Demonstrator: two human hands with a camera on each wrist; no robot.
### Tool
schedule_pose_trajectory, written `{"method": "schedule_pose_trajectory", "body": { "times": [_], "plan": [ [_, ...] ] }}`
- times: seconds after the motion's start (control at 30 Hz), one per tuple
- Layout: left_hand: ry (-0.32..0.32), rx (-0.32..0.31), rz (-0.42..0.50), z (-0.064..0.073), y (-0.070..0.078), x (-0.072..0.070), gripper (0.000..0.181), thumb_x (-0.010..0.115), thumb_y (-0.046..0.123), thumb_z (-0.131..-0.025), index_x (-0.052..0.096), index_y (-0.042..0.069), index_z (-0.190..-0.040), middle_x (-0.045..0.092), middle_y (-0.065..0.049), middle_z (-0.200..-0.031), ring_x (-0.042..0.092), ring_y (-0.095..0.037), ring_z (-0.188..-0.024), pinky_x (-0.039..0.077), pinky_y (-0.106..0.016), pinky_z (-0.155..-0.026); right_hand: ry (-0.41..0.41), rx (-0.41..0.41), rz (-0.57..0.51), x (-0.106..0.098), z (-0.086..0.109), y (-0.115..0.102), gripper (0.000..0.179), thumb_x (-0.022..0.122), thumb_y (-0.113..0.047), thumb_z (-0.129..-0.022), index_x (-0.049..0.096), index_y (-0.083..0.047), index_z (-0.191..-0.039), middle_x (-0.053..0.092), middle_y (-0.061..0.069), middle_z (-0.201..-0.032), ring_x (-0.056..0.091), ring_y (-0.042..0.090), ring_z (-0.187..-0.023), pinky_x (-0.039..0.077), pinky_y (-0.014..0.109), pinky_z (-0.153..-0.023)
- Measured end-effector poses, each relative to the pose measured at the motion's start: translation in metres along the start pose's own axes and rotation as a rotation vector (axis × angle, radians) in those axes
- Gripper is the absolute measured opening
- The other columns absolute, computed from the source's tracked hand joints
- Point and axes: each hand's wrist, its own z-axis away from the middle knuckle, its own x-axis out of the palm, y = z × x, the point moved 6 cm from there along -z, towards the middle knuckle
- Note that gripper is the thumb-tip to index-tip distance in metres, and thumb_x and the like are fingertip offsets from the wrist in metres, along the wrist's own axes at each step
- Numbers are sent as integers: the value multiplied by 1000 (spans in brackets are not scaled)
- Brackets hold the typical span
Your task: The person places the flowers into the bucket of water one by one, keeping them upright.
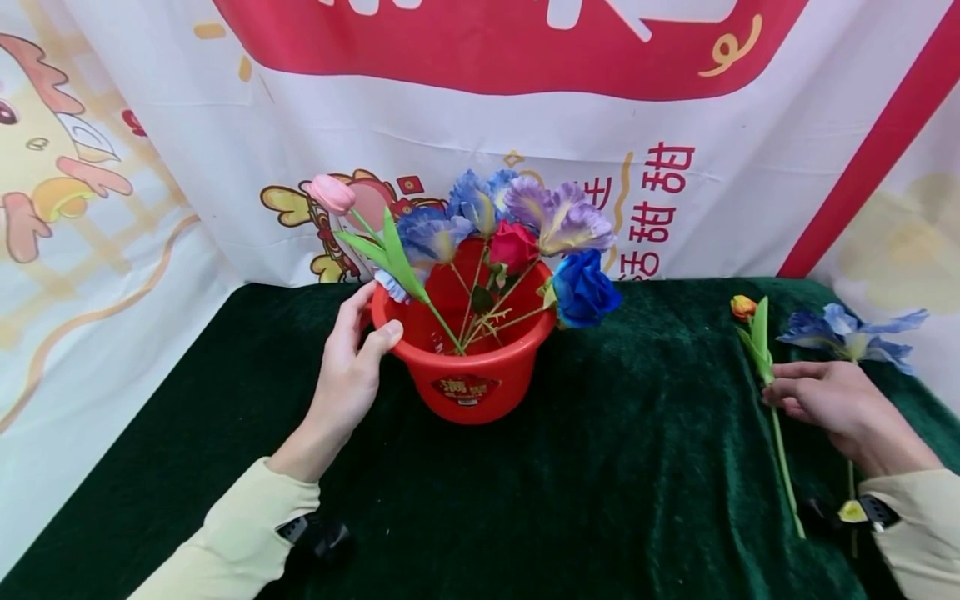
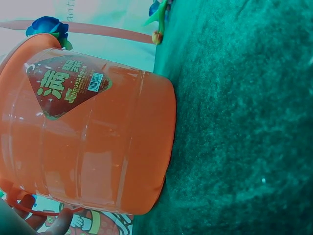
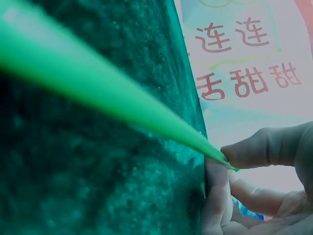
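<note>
My left hand grips the rim of a red plastic bucket, thumb on top and fingers at its left side. Artificial flowers stand in the bucket: a pink tulip leaning left, a red rose, a blue rose over the right rim, and several blue and purple ruffled blooms. Over at the right, my right hand pinches the stem of an orange tulip just below its leaves. The green stem crosses the right wrist view, between thumb and fingers.
A blue ruffled flower lies beyond the right hand, its stem partly hidden under that hand. Dark green velvet cloth covers the table. A printed white and red backdrop hangs behind the table's far edge.
</note>
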Motion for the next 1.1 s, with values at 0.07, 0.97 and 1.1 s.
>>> {"method": "schedule_pose_trajectory", "body": {
  "times": [0.07,0.97,1.1],
  "plan": [
    [0,1,1,0,0,0,61,49,24,-110,27,17,-166,44,-4,-161,44,-22,-147,49,-10,-103,-4,-25,-52,2,-1,-1,53,51,-13,-110,39,12,-155,74,-18,-95,71,2,-87,63,22,-80],
    [7,38,2,0,2,0,59,49,22,-110,30,18,-165,47,-4,-158,46,-23,-144,50,-11,-103,-181,-168,-808,29,2,-24,35,53,5,-106,64,-24,-122,82,7,-108,81,24,-98,67,39,-83],
    [3,30,4,0,2,1,59,49,22,-110,30,19,-166,47,-3,-158,46,-23,-144,51,-11,-103,-185,-174,-822,31,4,-26,35,54,5,-106,68,-26,-116,82,7,-108,81,24,-98,67,39,-83]
  ]
}}
